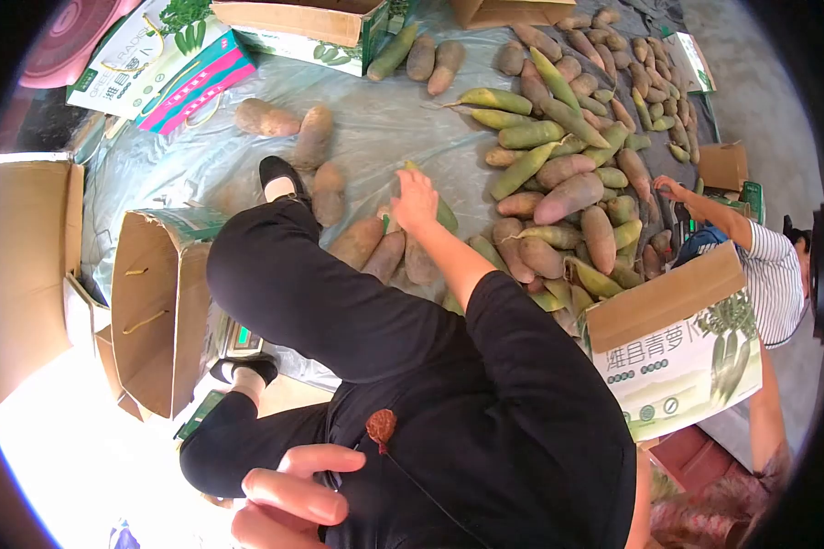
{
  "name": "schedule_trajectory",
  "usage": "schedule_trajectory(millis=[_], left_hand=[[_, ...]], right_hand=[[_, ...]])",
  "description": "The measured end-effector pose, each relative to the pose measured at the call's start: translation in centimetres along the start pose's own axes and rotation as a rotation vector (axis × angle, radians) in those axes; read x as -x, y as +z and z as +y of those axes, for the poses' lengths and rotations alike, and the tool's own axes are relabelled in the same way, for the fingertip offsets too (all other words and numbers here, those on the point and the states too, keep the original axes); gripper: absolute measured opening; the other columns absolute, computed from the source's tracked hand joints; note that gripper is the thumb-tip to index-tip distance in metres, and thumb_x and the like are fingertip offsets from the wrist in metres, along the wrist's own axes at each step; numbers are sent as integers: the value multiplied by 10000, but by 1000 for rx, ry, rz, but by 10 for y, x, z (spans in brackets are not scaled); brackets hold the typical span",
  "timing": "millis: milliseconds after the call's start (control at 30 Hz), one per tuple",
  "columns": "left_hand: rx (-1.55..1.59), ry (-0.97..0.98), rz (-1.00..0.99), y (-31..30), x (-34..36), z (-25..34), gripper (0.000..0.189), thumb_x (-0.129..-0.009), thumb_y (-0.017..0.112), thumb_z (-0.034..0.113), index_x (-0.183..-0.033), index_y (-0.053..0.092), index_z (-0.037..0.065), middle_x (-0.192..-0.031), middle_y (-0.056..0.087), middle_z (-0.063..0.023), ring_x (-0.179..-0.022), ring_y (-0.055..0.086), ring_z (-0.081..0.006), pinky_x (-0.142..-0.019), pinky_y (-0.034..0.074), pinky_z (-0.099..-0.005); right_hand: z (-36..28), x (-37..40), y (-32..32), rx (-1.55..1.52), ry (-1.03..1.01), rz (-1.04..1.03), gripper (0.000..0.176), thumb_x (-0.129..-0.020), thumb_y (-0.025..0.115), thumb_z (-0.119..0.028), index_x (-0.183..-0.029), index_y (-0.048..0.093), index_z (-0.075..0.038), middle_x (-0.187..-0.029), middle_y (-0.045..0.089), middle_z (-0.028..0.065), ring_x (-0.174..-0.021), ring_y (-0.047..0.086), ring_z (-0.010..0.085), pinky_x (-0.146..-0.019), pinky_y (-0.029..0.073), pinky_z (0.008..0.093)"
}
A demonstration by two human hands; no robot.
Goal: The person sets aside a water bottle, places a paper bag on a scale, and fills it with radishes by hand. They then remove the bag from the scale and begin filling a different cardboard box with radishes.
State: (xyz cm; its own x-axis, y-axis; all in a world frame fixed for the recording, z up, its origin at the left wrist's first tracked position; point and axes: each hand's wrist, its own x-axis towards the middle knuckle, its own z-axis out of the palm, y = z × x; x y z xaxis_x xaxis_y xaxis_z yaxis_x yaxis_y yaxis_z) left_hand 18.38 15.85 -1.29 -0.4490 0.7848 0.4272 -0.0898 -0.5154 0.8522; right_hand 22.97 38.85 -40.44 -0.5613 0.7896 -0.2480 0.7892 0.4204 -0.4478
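Note:
My right hand [415,199] is at the end of an outstretched bare arm, its fingers curled round a green radish [446,216] that shows beside and past them. Brownish radishes [357,242] lie close by, next to my bent leg. My left hand [293,499] is near the bottom edge, blurred, fingers apart and holding nothing. Just above it a small reddish-brown object [381,426] on a dark cord lies against my black clothing. To the right of my right hand is a large pile of green and brown radishes [568,197].
An open carton [160,311] stands left of my legs. Printed cartons [316,41] and a pink basin [73,41] are at the top. A person in a striped shirt [774,279] reaches in from the right. Another person's arm [767,412] is beside a printed carton [677,357].

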Motion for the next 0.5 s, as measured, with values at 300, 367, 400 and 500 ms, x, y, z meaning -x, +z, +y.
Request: schedule_trajectory(millis=[300,367,400,500], left_hand=[[121,131,-192,-19,4,-29,245,-841,623,346,-913,635,112,-1072,502,-137,-1181,367,-409,-894,406,-585],[198,45,-297,-24,-3,-32,301,-857,608,366,-874,663,70,-1103,517,-169,-1126,426,-418,-895,404,-549],[223,11,-320,-24,-3,-33,302,-860,607,360,-878,672,66,-1103,521,-174,-1115,434,-422,-878,407,-537],[370,-44,-417,-16,-6,-40,287,-866,609,324,-914,686,52,-1074,539,-185,-1088,453,-424,-830,419,-503]], right_hand=[[-15,12,8,39,-168,-199,343,-785,608,-139,-1123,559,-113,-1126,544,87,-1095,482,282,-897,392,451],[-19,22,9,57,-196,-248,330,-785,605,-143,-1112,564,-115,-1119,544,86,-1093,484,280,-892,396,451],[-21,25,10,80,-217,-292,318,-786,603,-146,-1100,569,-116,-1112,545,85,-1091,486,279,-888,400,451],[-25,31,13,115,-309,-347,305,-782,602,-155,-1085,577,-121,-1102,550,85,-1087,491,276,-878,407,452]])
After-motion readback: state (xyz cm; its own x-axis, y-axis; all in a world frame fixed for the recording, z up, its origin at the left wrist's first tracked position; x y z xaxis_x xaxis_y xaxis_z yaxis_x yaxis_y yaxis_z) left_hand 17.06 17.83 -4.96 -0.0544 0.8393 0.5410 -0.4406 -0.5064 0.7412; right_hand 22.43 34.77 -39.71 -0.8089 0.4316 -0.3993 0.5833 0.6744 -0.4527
